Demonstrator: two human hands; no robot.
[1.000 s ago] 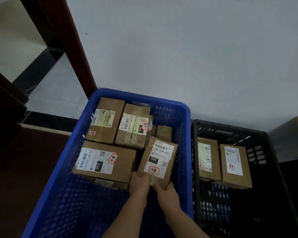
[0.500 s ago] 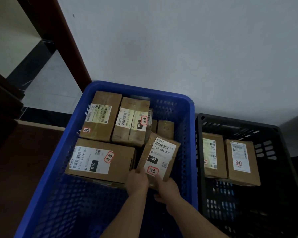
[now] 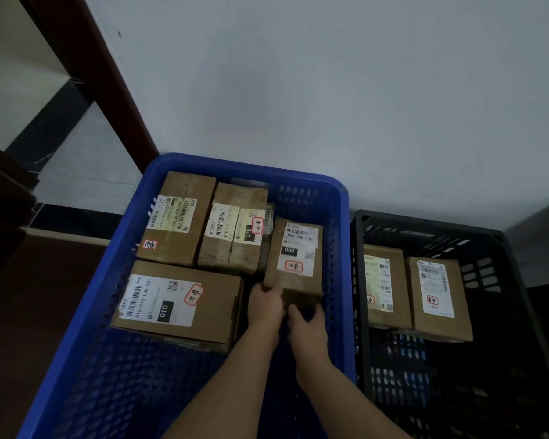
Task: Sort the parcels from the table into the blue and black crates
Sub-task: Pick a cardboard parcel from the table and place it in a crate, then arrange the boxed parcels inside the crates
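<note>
A brown cardboard parcel [image 3: 293, 258], labelled 060, is held at its near end inside the blue crate [image 3: 343, 280], gripped by the left hand [image 3: 264, 304] and right hand [image 3: 305, 324], forearms extended.

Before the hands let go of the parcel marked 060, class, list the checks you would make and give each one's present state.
1. Both hands on the 060 parcel: left hand and right hand grip its near end: ok.
2. Parcel inside the blue crate: ok.
3. Lying flat: tilted, not ok.
4. Floor beneath it free: cannot tell.
5. Label facing up: ok.
6. Black crate untouched: ok.
</note>
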